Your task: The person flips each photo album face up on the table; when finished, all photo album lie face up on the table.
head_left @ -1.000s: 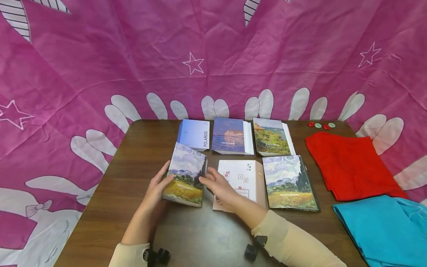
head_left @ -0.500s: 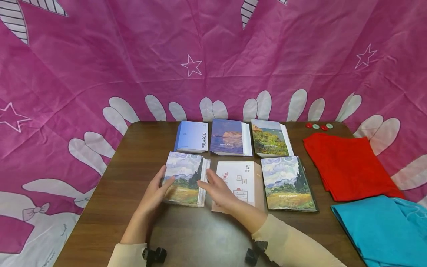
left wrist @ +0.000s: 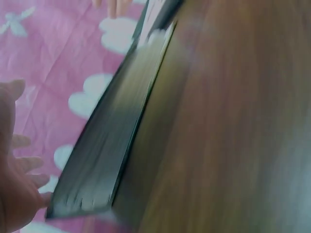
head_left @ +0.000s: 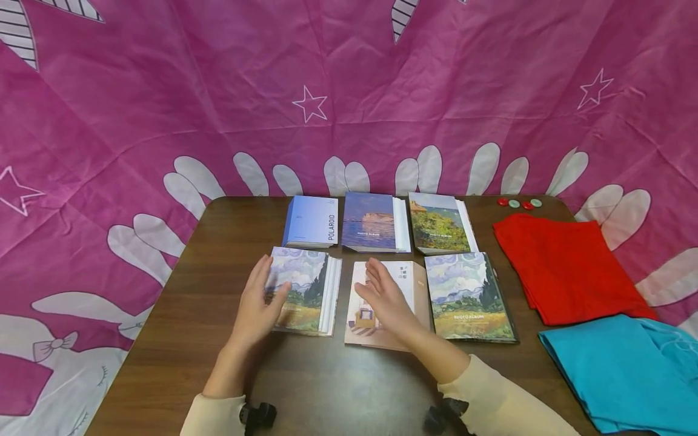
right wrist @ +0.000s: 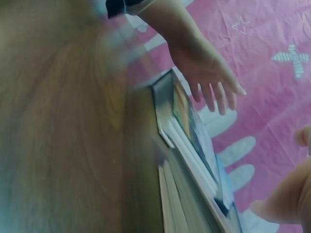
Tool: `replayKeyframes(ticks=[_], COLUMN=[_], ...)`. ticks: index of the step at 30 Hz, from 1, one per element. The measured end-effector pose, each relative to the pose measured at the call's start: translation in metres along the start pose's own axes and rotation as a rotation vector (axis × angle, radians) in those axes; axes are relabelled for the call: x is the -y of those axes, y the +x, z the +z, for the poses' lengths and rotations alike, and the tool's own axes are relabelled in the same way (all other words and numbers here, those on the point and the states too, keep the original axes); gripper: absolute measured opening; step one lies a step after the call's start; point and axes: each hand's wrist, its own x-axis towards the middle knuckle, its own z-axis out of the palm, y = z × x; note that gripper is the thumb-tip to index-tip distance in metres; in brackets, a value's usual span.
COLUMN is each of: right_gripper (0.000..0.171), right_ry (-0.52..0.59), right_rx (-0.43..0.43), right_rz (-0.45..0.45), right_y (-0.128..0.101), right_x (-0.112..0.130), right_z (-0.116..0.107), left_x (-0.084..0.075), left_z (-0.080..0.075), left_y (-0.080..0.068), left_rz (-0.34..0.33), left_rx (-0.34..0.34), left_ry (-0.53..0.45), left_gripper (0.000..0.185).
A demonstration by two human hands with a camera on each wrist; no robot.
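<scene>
Near the tabletop (head_left: 218, 315) front edge, I see:
Left hand (head_left: 260, 303): fingers straight, resting on landscape album (head_left: 305, 290).
Right hand (head_left: 388, 300): fingers apart, flat over pink album (head_left: 364, 324).

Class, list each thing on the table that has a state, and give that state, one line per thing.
Left hand: open, at the landscape album's edge.
Right hand: open, over the pink album.
Landscape album: closed, flat.
Pink album: closed, flat.
Red cloth: folded.
Blue cloth: folded.

light: bright, even | head: sharp, edges bowed | wrist views: motion-blurred, soft focus
</scene>
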Motion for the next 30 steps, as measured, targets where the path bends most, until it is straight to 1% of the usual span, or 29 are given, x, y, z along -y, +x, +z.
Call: replayKeyframes(ticks=[2,5,8,10,14,18,21,24,27,30], right_gripper=[0.074,0.074,0.074,0.072,0.068,0.064,0.063,0.062,0.064,0.064], right_ry=[-0.009,-0.032,-0.037,-0.028,-0.004,0.001,-0.006,-0.004,-0.027,-0.02], right_rx=[-0.024,-0.053,-0.083,-0.106,-0.158,-0.202,-0.223,-0.231,-0.227,-0.193], right_rz=[-0.014,-0.032,-0.057,-0.071,-0.086,-0.091,-0.073,-0.032,0.037,0.065], right_y=[-0.002,-0.004,-0.006,-0.008,-0.012,-0.016,-0.02,-0.025,-0.028,-0.028], right_x=[0.001,0.002,0.001,-0.001,-0.006,-0.009,-0.011,-0.013,-0.016,-0.019], right_z=[-0.007,-0.019,-0.033,-0.043,-0.06,-0.071,-0.075,-0.076,-0.076,-0.074], left_x=[-0.009,-0.021,-0.03,-0.035,-0.042,-0.047,-0.052,-0.057,-0.063,-0.067], left_z=[0.009,0.022,0.036,0.045,0.06,0.073,0.083,0.093,0.101,0.107], left_y=[0.0,0.0,0.0,-0.001,-0.001,-0.001,-0.001,-0.002,-0.004,-0.007], left_rz=[0.033,0.068,0.082,0.079,0.078,0.096,0.099,0.082,0.057,0.016], left_rx=[-0.02,-0.017,0.009,0.029,0.063,0.079,0.09,0.12,0.176,0.266], left_ry=[-0.024,-0.079,-0.121,-0.136,-0.148,-0.172,-0.203,-0.251,-0.274,-0.268], left_gripper=[0.07,0.067,0.066,0.065,0.064,0.064,0.063,0.062,0.063,0.064])
